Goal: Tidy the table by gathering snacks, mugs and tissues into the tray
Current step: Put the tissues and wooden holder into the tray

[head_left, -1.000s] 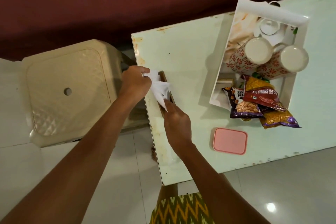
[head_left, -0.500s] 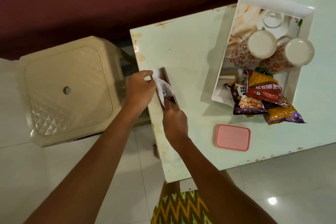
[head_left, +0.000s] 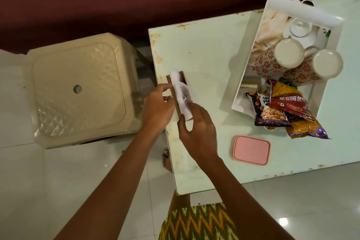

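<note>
A brown wooden tissue holder (head_left: pixel 180 78) stands near the table's left edge with white tissues (head_left: pixel 182 91) stuffed in it. My left hand (head_left: pixel 157 107) grips the holder's left side. My right hand (head_left: pixel 198 130) pinches the near end of the tissues and the holder. At the right, the white tray (head_left: pixel 303 8) holds two red-patterned mugs (head_left: pixel 276 56) (head_left: pixel 313 68), a white teapot (head_left: pixel 300 29) and snack packets (head_left: pixel 282 107) that hang over its near rim.
A pink lidded box (head_left: pixel 251 150) lies on the pale green table (head_left: pixel 210 54) near its front edge. A beige plastic stool (head_left: pixel 78 87) stands on the white tiled floor left of the table. A dark red wall runs behind.
The tissues that my left hand held up are now pushed down into the holder. My left hand moved onto the holder's side and my right hand shifted to its near end.
</note>
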